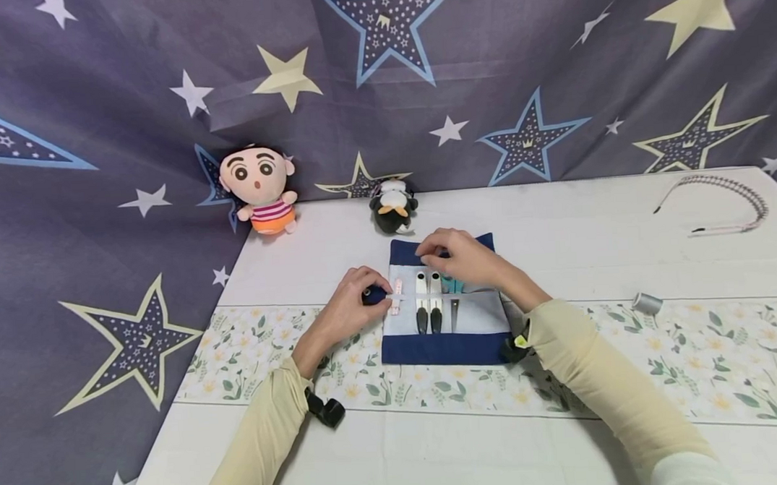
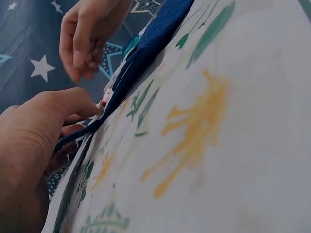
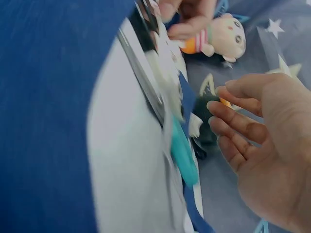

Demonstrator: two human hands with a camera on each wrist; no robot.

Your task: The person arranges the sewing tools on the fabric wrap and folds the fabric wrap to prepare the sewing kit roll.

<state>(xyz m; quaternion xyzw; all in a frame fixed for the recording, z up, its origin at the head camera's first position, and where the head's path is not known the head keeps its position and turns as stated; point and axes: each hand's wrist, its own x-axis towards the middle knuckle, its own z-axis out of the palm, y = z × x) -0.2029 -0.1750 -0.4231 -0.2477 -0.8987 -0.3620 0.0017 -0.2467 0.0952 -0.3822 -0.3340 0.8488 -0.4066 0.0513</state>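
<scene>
A navy and pale grey cloth organiser lies unfolded on the table. A white band across its middle holds a slim pink-and-white item, two white tools with black ends and scissors with teal handles. At the organiser's left edge, my left hand pinches a navy strap between thumb and fingers. My right hand hovers over the upper right part, fingers loosely bent and holding nothing. In the right wrist view, the teal handle sits apart from that hand's fingertips.
Behind the organiser lies a penguin plush; a doll in a striped shirt leans at the back left. To the right are a grey spool and a headband. A floral runner crosses the table before a star-patterned curtain.
</scene>
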